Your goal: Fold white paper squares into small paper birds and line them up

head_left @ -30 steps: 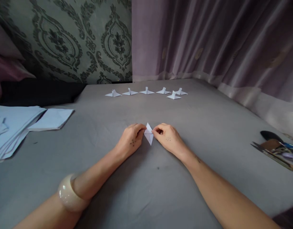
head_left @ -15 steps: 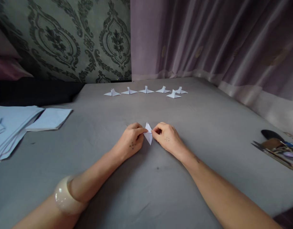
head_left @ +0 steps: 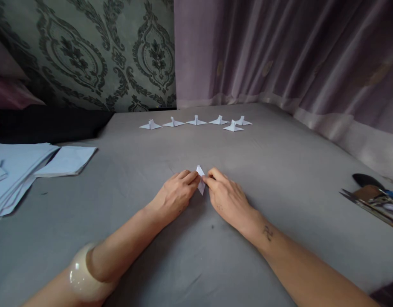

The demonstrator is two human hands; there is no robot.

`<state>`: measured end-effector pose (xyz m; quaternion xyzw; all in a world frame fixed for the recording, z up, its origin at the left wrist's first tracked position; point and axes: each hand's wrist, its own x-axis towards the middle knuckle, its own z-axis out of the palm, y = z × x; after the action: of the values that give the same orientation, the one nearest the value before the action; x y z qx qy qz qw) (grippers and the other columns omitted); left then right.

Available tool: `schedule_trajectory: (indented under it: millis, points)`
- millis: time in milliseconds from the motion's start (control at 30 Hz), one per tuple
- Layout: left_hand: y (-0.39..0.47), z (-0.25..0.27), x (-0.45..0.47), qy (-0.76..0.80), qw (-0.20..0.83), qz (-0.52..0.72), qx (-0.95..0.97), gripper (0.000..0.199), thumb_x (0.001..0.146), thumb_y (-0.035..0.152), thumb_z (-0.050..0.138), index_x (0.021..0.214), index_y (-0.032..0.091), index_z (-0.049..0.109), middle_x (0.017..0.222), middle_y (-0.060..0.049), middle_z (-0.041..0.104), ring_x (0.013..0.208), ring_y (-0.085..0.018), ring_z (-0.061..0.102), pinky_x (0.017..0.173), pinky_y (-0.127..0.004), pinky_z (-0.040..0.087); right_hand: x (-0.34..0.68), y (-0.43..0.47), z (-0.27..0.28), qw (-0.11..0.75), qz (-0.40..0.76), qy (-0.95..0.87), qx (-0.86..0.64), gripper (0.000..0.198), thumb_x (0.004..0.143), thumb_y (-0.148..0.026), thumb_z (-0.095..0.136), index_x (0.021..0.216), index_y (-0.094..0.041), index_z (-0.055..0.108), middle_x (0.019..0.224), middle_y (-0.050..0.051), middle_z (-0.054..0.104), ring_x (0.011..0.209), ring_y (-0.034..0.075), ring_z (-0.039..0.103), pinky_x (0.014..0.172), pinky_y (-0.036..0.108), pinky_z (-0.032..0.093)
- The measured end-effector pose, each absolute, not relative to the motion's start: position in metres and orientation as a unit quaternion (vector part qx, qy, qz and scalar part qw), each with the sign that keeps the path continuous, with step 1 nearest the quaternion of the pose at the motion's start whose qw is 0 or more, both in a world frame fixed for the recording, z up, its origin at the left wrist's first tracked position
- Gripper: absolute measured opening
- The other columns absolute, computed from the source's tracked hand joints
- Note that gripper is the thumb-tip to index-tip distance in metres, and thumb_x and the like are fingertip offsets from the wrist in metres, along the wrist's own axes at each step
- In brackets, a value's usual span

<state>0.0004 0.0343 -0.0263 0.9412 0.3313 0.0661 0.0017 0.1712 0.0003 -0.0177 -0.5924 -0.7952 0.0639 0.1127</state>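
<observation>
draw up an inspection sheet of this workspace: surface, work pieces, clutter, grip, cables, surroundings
Surface: gray cloth, with small dark specks.
Work pieces: small folded paper, white; six folded white pieces toward the far edge.
Clutter: white sheets at left; blurred small items at right.
Grip: left hand and right hand both touch the small folded paper; pinching or pressing unclear.
Cables: nothing seen.
Surroundings: patterned wall, purple curtain.
</observation>
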Motion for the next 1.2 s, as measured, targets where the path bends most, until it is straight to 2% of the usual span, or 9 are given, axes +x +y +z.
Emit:
schedule_trajectory:
  millis: [200, 400, 533, 633, 733, 800, 933, 1067, 1200]
  points:
    - [0.03, -0.021, 0.004, 0.349, -0.011, 0.018, 0.937, 0.039, 0.085, 0.007, 0.038, 0.12, 0.012, 0.053, 0.111, -0.011, 0.061, 0.098, -0.023, 0.054, 0.084, -0.035, 0.05, 0.169, -0.007, -0.011, 0.042, 0.025, -0.812, -0.582, 0.037, 0.091, -0.006, 0.032, 0.115, -0.018, 0.058, 0.107, 0.009, 0.058, 0.089, 0.019, 0.057, 0.065, 0.03, 0.041]
    - [0.024, -0.013, 0.011, 0.361, -0.024, -0.007, 0.932, 0.035, 0.085, 0.008, 0.04, 0.116, 0.009, 0.058, 0.114, -0.013, 0.062, 0.098, -0.026, 0.057, 0.081, -0.037, 0.052, 0.174, -0.011, -0.006, 0.051, 0.034, -0.803, -0.592, 0.037, 0.09, -0.005, 0.034, 0.111, -0.02, 0.06, 0.107, 0.008, 0.058, 0.092, 0.019, 0.058, 0.066, 0.029, 0.041]
    - [0.028, -0.021, 0.007, 0.349, 0.032, 0.089, 0.932, 0.033, 0.083, 0.006, 0.039, 0.106, 0.013, 0.063, 0.111, -0.009, 0.065, 0.098, -0.022, 0.058, 0.085, -0.033, 0.052, 0.179, -0.004, -0.014, 0.1, 0.073, -0.776, -0.619, 0.032, 0.088, -0.008, 0.037, 0.104, -0.021, 0.062, 0.102, 0.006, 0.06, 0.082, 0.016, 0.06, 0.069, 0.028, 0.042]
    - [0.031, -0.026, 0.004, 0.392, 0.07, 0.181, 0.899, 0.032, 0.084, 0.008, 0.041, 0.104, 0.018, 0.064, 0.107, -0.006, 0.068, 0.096, -0.02, 0.059, 0.084, -0.033, 0.051, 0.182, 0.004, -0.019, 0.165, 0.094, -0.748, -0.636, 0.027, 0.086, -0.009, 0.041, 0.096, -0.02, 0.063, 0.1, 0.004, 0.062, 0.082, 0.015, 0.061, 0.071, 0.027, 0.042]
    - [0.03, -0.027, 0.007, 0.416, 0.071, 0.207, 0.882, 0.025, 0.089, 0.027, 0.046, 0.106, 0.017, 0.062, 0.104, -0.009, 0.067, 0.095, -0.023, 0.058, 0.081, -0.037, 0.051, 0.183, 0.007, -0.02, 0.196, 0.131, -0.743, -0.627, 0.028, 0.083, -0.009, 0.042, 0.096, -0.021, 0.065, 0.102, 0.005, 0.062, 0.084, 0.015, 0.062, 0.073, 0.026, 0.043]
    - [0.028, -0.026, 0.01, 0.421, 0.062, 0.202, 0.882, 0.032, 0.088, 0.039, 0.051, 0.108, 0.016, 0.061, 0.104, -0.01, 0.067, 0.095, -0.025, 0.057, 0.081, -0.039, 0.05, 0.182, 0.007, -0.021, 0.22, 0.171, -0.737, -0.615, 0.03, 0.082, -0.007, 0.042, 0.096, -0.02, 0.066, 0.103, 0.005, 0.064, 0.085, 0.015, 0.062, 0.076, 0.027, 0.045]
    - [0.027, -0.027, 0.013, 0.428, 0.048, 0.193, 0.881, 0.039, 0.084, 0.047, 0.057, 0.109, 0.016, 0.06, 0.103, -0.01, 0.066, 0.094, -0.026, 0.057, 0.08, -0.039, 0.049, 0.179, 0.01, -0.022, 0.286, 0.255, -0.708, -0.593, 0.035, 0.079, -0.005, 0.041, 0.097, -0.019, 0.067, 0.101, 0.006, 0.068, 0.092, 0.016, 0.063, 0.082, 0.029, 0.048]
    - [0.028, -0.027, 0.012, 0.434, 0.043, 0.198, 0.878, 0.032, 0.084, 0.038, 0.059, 0.107, 0.017, 0.06, 0.098, -0.009, 0.067, 0.093, -0.025, 0.058, 0.079, -0.037, 0.049, 0.177, 0.013, -0.024, 0.34, 0.3, -0.685, -0.57, 0.036, 0.078, -0.007, 0.042, 0.099, -0.02, 0.068, 0.096, 0.005, 0.072, 0.087, 0.016, 0.066, 0.08, 0.029, 0.05]
    - [0.028, -0.028, 0.012, 0.439, 0.039, 0.194, 0.876, 0.02, 0.081, 0.023, 0.056, 0.099, 0.017, 0.062, 0.096, -0.009, 0.068, 0.093, -0.025, 0.059, 0.079, -0.036, 0.05, 0.181, 0.019, -0.027, 0.378, 0.275, -0.644, -0.606, 0.032, 0.076, -0.008, 0.045, 0.095, -0.019, 0.068, 0.092, 0.005, 0.073, 0.082, 0.017, 0.068, 0.078, 0.03, 0.052]
